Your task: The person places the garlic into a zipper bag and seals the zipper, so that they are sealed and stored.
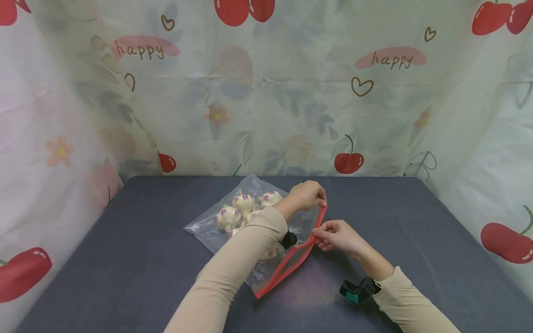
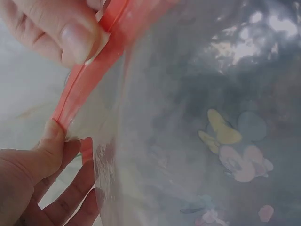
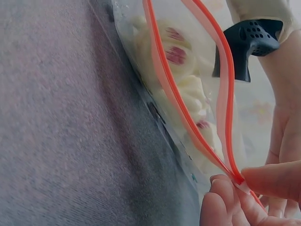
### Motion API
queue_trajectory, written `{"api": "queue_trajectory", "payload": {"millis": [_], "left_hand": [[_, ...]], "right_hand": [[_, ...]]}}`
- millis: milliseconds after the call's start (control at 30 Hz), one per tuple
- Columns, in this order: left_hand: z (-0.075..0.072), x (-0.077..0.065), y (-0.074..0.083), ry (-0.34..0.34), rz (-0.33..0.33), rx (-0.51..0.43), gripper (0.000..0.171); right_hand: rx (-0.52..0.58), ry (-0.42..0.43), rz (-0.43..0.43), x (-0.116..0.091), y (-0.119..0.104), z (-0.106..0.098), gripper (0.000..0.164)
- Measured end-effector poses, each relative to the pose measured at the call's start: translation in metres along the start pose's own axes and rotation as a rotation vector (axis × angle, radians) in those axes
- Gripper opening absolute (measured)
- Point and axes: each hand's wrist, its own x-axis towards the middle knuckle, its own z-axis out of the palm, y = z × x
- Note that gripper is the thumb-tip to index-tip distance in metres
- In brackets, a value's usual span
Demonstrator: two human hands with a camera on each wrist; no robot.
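A clear plastic zip bag (image 1: 216, 217) with a red zip edge (image 1: 287, 270) lies slanted on the table. Inside are several cream, bulb-shaped, garlic-like pieces (image 1: 228, 216) with purple marks. My left hand (image 1: 309, 195) reaches over the bag and pinches the far end of the red edge; its thumb (image 2: 52, 143) shows there in the left wrist view. Further down that edge, my right hand (image 1: 339, 237) pinches the zip between thumb and fingertips, at a pale slider (image 3: 242, 186). From there toward the near corner the bag's mouth gapes. My left sleeve hides some pieces.
A dark grey cloth covers the table (image 1: 125, 277). A patterned curtain (image 1: 266, 115) hangs behind and at both sides. Black wrist mounts sit on the right wrist (image 1: 360, 290) and the left wrist (image 1: 288, 239). Faint cartoon prints (image 2: 242, 162) mark the bag.
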Motion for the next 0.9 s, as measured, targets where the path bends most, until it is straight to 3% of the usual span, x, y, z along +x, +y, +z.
{"api": "queue_trajectory", "payload": {"millis": [900], "left_hand": [[-0.002, -0.001, -0.002, 0.021, -0.011, 0.004, 0.014]], "right_hand": [[0.000, -0.080, -0.005, -0.007, 0.003, 0.015, 0.029]]}}
